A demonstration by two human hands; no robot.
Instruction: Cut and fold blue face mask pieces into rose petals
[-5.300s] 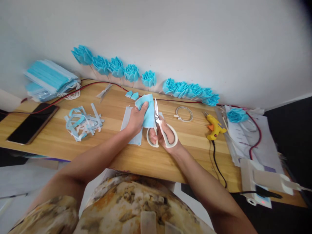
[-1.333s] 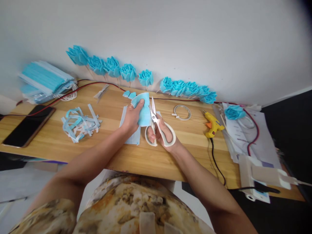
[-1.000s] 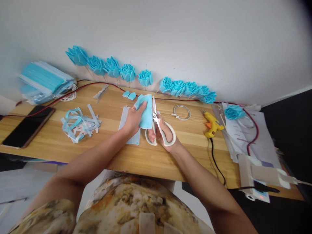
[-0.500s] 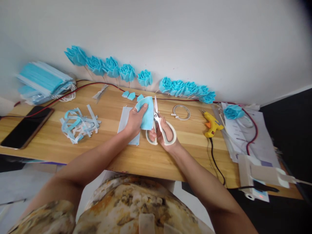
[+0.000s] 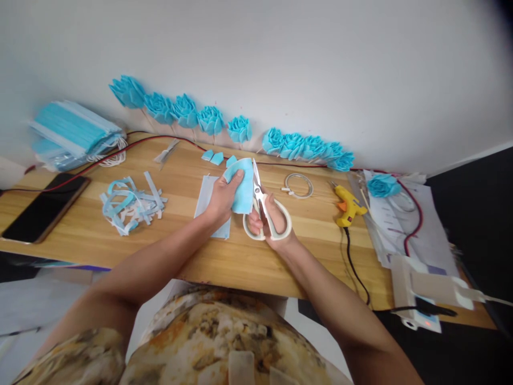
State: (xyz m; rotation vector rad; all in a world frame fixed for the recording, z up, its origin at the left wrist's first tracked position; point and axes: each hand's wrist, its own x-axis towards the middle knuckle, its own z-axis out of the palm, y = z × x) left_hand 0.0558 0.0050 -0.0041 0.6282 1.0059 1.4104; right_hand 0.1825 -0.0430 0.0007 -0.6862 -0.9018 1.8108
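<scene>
My left hand (image 5: 223, 201) pinches a light blue piece of mask fabric (image 5: 243, 191), thumb on top, above the middle of the table. My right hand (image 5: 276, 216) has its fingers through the white handles of a pair of scissors (image 5: 257, 191). The blades point away from me, along the right edge of the blue fabric, and the handles are close together. Under my left hand lies a pale flat fabric sheet (image 5: 203, 195), partly covered. Just beyond the fabric are several small cut blue pieces (image 5: 217, 158).
Blue fabric roses (image 5: 211, 120) lean along the wall. At left are stacked masks (image 5: 74, 131), a phone (image 5: 44, 208) and trimmed strips (image 5: 130, 206). A wire coil (image 5: 298, 185), a yellow glue gun (image 5: 348, 205) and a power strip (image 5: 414, 291) are at right. A red-black cable (image 5: 160, 136) crosses behind.
The scissors have closed: their blades and handles have come nearer together at the fabric's right edge. My left hand keeps its hold, and the view has shifted very slightly.
</scene>
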